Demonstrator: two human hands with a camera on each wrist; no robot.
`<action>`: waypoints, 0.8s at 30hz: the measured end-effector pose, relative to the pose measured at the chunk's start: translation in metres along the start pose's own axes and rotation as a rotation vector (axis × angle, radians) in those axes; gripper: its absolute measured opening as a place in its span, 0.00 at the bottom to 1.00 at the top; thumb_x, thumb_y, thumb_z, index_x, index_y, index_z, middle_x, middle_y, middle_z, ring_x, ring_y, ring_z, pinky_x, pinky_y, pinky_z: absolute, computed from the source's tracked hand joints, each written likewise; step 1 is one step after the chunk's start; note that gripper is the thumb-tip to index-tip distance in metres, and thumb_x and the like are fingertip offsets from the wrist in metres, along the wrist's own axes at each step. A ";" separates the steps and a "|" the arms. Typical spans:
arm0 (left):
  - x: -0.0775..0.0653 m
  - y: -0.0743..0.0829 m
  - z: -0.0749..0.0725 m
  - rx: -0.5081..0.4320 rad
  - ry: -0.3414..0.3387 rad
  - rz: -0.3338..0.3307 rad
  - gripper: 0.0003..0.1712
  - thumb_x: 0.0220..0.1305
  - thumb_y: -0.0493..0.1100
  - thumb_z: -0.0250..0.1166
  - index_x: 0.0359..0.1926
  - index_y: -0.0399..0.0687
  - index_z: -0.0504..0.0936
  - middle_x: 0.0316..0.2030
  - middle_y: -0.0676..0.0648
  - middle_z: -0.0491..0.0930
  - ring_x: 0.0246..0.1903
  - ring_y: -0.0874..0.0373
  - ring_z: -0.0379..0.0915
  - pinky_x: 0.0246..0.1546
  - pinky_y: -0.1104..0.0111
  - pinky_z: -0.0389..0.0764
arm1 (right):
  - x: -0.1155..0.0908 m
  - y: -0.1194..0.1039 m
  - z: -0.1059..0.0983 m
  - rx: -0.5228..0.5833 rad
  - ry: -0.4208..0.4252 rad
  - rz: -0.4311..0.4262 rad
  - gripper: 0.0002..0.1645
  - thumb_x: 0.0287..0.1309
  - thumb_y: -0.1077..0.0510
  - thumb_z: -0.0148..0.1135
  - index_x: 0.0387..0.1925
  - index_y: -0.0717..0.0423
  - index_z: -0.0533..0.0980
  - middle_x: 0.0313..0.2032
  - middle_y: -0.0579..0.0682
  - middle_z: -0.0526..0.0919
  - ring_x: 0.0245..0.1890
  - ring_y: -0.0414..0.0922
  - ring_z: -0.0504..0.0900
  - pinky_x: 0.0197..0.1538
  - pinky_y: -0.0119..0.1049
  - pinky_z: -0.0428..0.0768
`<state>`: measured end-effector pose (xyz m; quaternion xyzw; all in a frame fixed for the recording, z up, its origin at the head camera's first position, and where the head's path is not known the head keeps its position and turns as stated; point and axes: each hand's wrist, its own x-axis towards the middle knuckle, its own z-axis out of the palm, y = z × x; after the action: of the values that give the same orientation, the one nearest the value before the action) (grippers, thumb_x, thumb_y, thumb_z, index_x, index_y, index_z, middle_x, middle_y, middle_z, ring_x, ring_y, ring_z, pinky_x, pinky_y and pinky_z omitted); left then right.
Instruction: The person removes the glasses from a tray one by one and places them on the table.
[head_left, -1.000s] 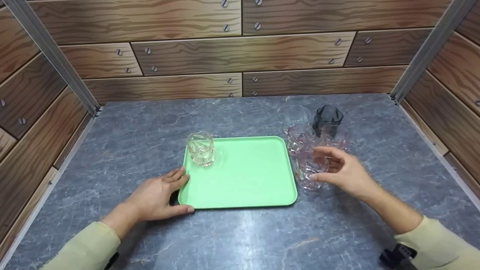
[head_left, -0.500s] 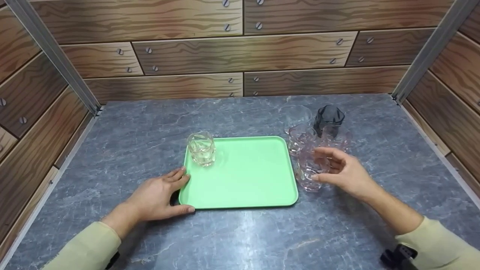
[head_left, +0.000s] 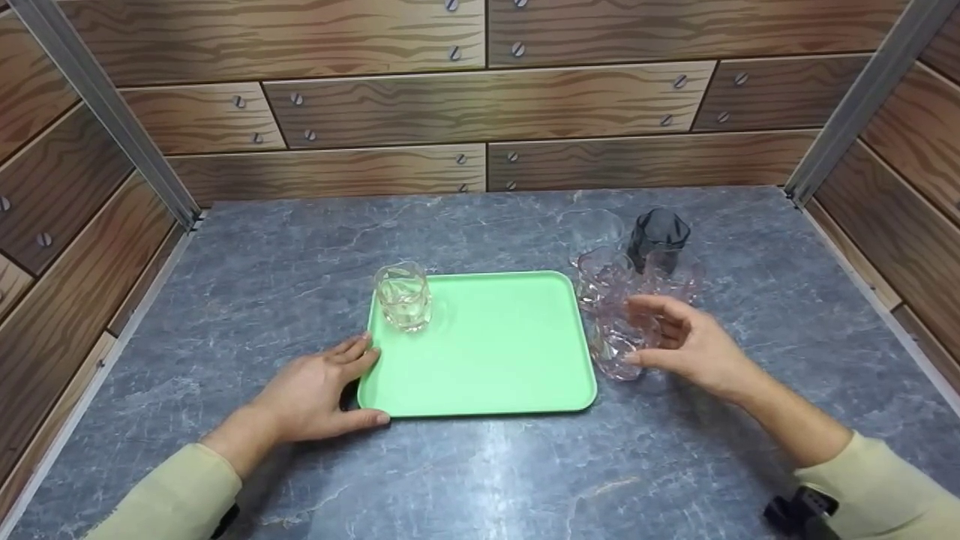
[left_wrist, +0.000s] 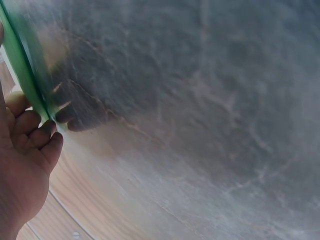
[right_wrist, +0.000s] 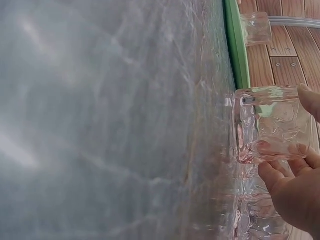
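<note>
A light green tray [head_left: 487,345] lies flat on the table. My left hand [head_left: 311,394] grips its near left corner, fingertips at the left rim and thumb along the front edge; the left wrist view shows the fingers [left_wrist: 37,130] curled against the tray's edge. A clear faceted glass [head_left: 405,300] stands in the tray's back left corner. To the right of the tray, my right hand [head_left: 694,349] holds a pale pink glass [head_left: 619,356] from the side. In the right wrist view, thumb and fingers lie on opposite sides of this upright glass, close beside the tray.
Behind the held glass stand two more pinkish glasses, one [head_left: 600,277] near the tray's right rim and another [head_left: 679,270] farther right. A dark grey glass [head_left: 658,232] and a clear glass [head_left: 595,229] are at the back. Wood-patterned panels [head_left: 480,112] wall in the grey marbled table [head_left: 480,480].
</note>
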<state>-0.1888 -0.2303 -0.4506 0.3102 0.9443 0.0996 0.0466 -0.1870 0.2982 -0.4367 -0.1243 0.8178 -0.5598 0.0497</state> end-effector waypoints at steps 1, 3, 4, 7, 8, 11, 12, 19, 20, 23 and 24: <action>0.000 0.000 0.000 -0.002 0.000 0.000 0.61 0.63 0.83 0.59 0.78 0.41 0.69 0.78 0.36 0.62 0.75 0.38 0.64 0.67 0.42 0.74 | 0.000 -0.001 0.000 -0.002 -0.004 0.001 0.51 0.51 0.63 0.83 0.75 0.64 0.68 0.70 0.63 0.75 0.69 0.60 0.75 0.64 0.28 0.76; 0.000 0.000 0.000 -0.004 0.003 0.000 0.61 0.63 0.83 0.59 0.78 0.41 0.69 0.78 0.36 0.62 0.75 0.38 0.64 0.67 0.42 0.74 | 0.000 -0.002 -0.001 -0.007 -0.010 -0.004 0.51 0.52 0.63 0.83 0.75 0.65 0.67 0.70 0.63 0.74 0.69 0.60 0.75 0.64 0.27 0.75; 0.000 0.000 0.000 -0.004 0.005 0.001 0.61 0.63 0.83 0.59 0.78 0.41 0.69 0.78 0.36 0.62 0.75 0.38 0.64 0.67 0.42 0.74 | -0.001 -0.003 -0.002 -0.009 -0.010 -0.011 0.51 0.53 0.63 0.82 0.75 0.65 0.67 0.71 0.64 0.74 0.69 0.60 0.74 0.64 0.27 0.75; 0.000 0.000 0.000 0.001 0.013 0.004 0.60 0.63 0.83 0.60 0.78 0.41 0.70 0.78 0.36 0.62 0.74 0.38 0.64 0.67 0.43 0.74 | -0.001 -0.006 -0.004 -0.012 -0.002 -0.050 0.49 0.55 0.64 0.81 0.75 0.66 0.67 0.71 0.64 0.74 0.70 0.56 0.74 0.67 0.26 0.72; -0.001 0.000 0.000 0.004 0.015 0.005 0.60 0.63 0.83 0.59 0.78 0.41 0.70 0.78 0.36 0.62 0.74 0.38 0.65 0.67 0.43 0.74 | -0.002 -0.008 -0.005 -0.014 0.004 -0.067 0.49 0.55 0.65 0.81 0.75 0.67 0.67 0.71 0.64 0.74 0.70 0.53 0.75 0.67 0.26 0.71; -0.001 0.001 0.001 0.010 0.020 0.008 0.60 0.63 0.83 0.59 0.78 0.41 0.70 0.78 0.36 0.62 0.74 0.39 0.65 0.67 0.44 0.75 | -0.003 -0.015 -0.008 -0.012 0.024 -0.117 0.48 0.56 0.67 0.79 0.74 0.68 0.66 0.70 0.67 0.73 0.69 0.44 0.76 0.69 0.27 0.70; -0.001 0.001 0.001 0.010 0.020 0.008 0.60 0.63 0.83 0.59 0.78 0.41 0.70 0.78 0.36 0.62 0.74 0.39 0.65 0.67 0.44 0.75 | -0.003 -0.018 -0.009 -0.015 0.031 -0.131 0.47 0.56 0.68 0.79 0.74 0.68 0.66 0.70 0.67 0.73 0.68 0.43 0.76 0.69 0.27 0.70; 0.000 0.000 0.001 0.004 0.020 0.010 0.60 0.63 0.82 0.60 0.77 0.40 0.70 0.78 0.35 0.62 0.74 0.38 0.65 0.67 0.43 0.74 | 0.001 -0.050 -0.007 -0.014 0.078 -0.233 0.45 0.54 0.74 0.76 0.73 0.69 0.68 0.67 0.59 0.78 0.67 0.43 0.78 0.69 0.30 0.72; 0.000 0.000 0.000 0.003 0.021 0.010 0.60 0.63 0.82 0.60 0.77 0.40 0.70 0.78 0.35 0.62 0.74 0.38 0.65 0.68 0.43 0.74 | 0.003 -0.055 -0.005 -0.008 0.080 -0.246 0.45 0.54 0.75 0.76 0.73 0.69 0.68 0.67 0.58 0.78 0.67 0.44 0.78 0.69 0.31 0.73; 0.000 0.000 0.001 0.003 0.024 0.014 0.60 0.63 0.82 0.60 0.77 0.40 0.70 0.77 0.35 0.62 0.74 0.38 0.65 0.68 0.43 0.74 | 0.009 -0.071 0.003 0.007 0.076 -0.281 0.45 0.53 0.76 0.76 0.72 0.68 0.70 0.66 0.57 0.79 0.67 0.46 0.79 0.69 0.32 0.73; 0.000 0.001 0.001 0.001 0.024 0.016 0.60 0.63 0.82 0.60 0.77 0.40 0.70 0.77 0.35 0.62 0.74 0.38 0.65 0.68 0.43 0.74 | 0.011 -0.076 0.007 0.015 0.071 -0.291 0.45 0.52 0.77 0.76 0.72 0.68 0.70 0.66 0.59 0.79 0.67 0.47 0.78 0.70 0.33 0.73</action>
<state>-0.1886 -0.2297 -0.4513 0.3166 0.9423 0.1031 0.0341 -0.1847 0.2629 -0.3682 -0.2215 0.7880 -0.5713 -0.0600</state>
